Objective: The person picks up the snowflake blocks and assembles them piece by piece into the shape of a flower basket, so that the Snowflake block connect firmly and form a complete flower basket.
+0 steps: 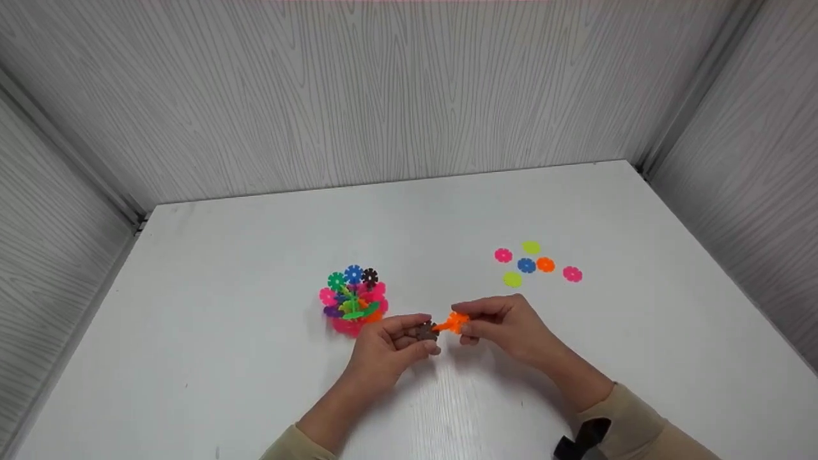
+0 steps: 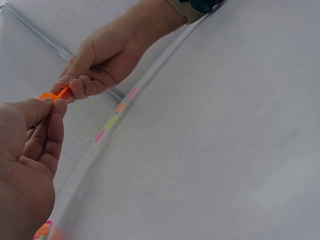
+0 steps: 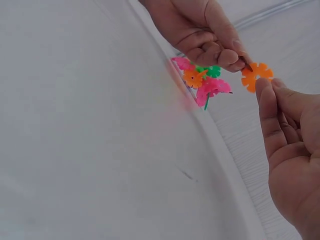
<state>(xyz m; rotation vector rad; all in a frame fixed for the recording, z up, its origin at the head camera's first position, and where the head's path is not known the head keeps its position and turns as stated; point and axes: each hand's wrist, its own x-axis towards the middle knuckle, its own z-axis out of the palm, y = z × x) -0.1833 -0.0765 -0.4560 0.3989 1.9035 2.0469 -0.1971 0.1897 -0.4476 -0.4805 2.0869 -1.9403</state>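
Above the front middle of the table, two hands meet over notched snowflake discs. My left hand point(image 1: 382, 350) pinches a dark brown disc point(image 1: 428, 331) between thumb and fingers. An orange disc point(image 1: 457, 321) is pinched by my right hand point(image 1: 514, 327), fingertips on its outer edge. A narrow orange part runs from it to the brown disc's edge. In the right wrist view, the orange disc point(image 3: 263, 71) faces the camera, and the brown disc point(image 3: 245, 63) appears edge-on, mostly hidden behind the left fingers. Fingers of both hands come close together here.
Just beyond the left hand stands a multicoloured cluster of joined discs point(image 1: 351, 313), with green, blue and black ones at its top. Several loose discs lie flat at the right, among them a blue disc point(image 1: 526, 265) and a pink disc point(image 1: 572, 274). Panelled walls point(image 1: 409, 96) enclose the table.
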